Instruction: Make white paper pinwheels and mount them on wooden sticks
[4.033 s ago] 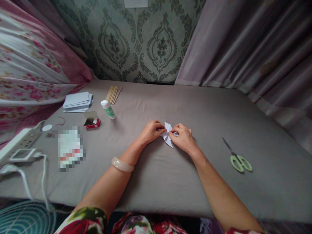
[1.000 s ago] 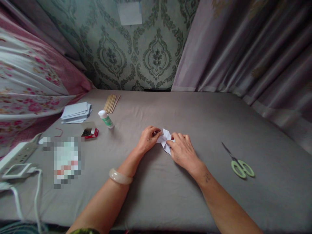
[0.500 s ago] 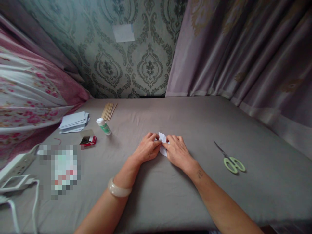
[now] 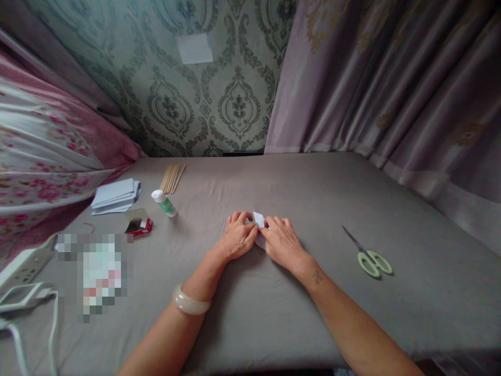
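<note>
A small piece of folded white paper is between my two hands, low over the grey-covered table. My left hand has its fingers curled and pinches the paper's left side. On the right side, my right hand grips it with thumb and bent fingers. The two thumbs nearly meet at the paper's middle. A pointed flap stands out beyond the fingers, and a pale part shows below the thumbs. Most of the paper is hidden by my hands, so its full shape cannot be made out.
Green-handled scissors lie at the right. Toward the left are a white-capped glue bottle, thin wooden sticks, a stack of white paper, a small red box of dark bits, a blurred-out item and a power strip.
Both hands keep their hold on the paper, and the fingers have shifted only slightly. Less of the paper's lower part shows now. The whole view has moved a little.
</note>
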A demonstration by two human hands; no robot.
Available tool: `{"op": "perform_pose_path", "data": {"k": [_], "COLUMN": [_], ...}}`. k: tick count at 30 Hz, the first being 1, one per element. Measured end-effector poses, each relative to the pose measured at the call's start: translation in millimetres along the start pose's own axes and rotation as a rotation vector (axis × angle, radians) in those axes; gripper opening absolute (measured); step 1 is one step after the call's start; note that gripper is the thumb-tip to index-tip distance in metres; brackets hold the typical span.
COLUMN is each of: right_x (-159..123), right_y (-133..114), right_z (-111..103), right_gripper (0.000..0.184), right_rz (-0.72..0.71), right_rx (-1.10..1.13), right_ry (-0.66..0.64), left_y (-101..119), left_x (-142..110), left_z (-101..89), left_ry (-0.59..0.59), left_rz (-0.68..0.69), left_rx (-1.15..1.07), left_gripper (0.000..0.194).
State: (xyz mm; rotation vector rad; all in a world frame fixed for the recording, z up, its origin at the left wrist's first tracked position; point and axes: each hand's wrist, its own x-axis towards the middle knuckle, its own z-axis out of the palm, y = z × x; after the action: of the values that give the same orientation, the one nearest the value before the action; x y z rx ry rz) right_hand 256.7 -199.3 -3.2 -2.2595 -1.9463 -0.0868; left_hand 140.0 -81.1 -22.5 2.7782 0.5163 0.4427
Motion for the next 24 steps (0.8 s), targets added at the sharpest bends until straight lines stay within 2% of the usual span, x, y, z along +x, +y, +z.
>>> {"op": "perform_pose_path", "data": {"k": [4, 8, 12, 17, 20, 22, 24], "right_x": [1, 3, 3, 2, 2, 2, 2], "right_y": [13, 23, 25, 22, 21, 21, 20], "right_z": [4, 3, -1, -2, -1, -1, 0], "right_gripper": [0.033, 0.034, 0.033, 0.035, 0.035, 0.034, 0.035], "right_rz": [0.056, 0.132, 0.173, 0.147, 0.142, 0.137, 0.118], "right_rx": [0.153, 0.251, 0.295, 0.287, 0.264, 0.236, 0.210], "right_ry": [-0.006, 0.067, 0.122, 0.110, 0.113, 0.110, 0.095], "left_y": [-5, -8, -8, -7, -7, -10, -16], "left_x": [0, 1, 3, 4, 5, 6, 7], "left_z": [3.7, 4.0, 3.7, 0.7, -3.2, -5.5, -7.0], "left_ry": [0.011, -0.003, -0.012, 0.015, 0.140, 0.317, 0.515], "left_rz": [-0.056, -0.087, -0.080, -0.093, -0.133, -0.227, -0.380], "left_rx": [-0.084, -0.130, -0.157, -0.234, -0.327, -0.386, -0.438], "left_gripper": [0.041, 0.040, 0.041, 0.039, 0.042, 0.045, 0.049]}}
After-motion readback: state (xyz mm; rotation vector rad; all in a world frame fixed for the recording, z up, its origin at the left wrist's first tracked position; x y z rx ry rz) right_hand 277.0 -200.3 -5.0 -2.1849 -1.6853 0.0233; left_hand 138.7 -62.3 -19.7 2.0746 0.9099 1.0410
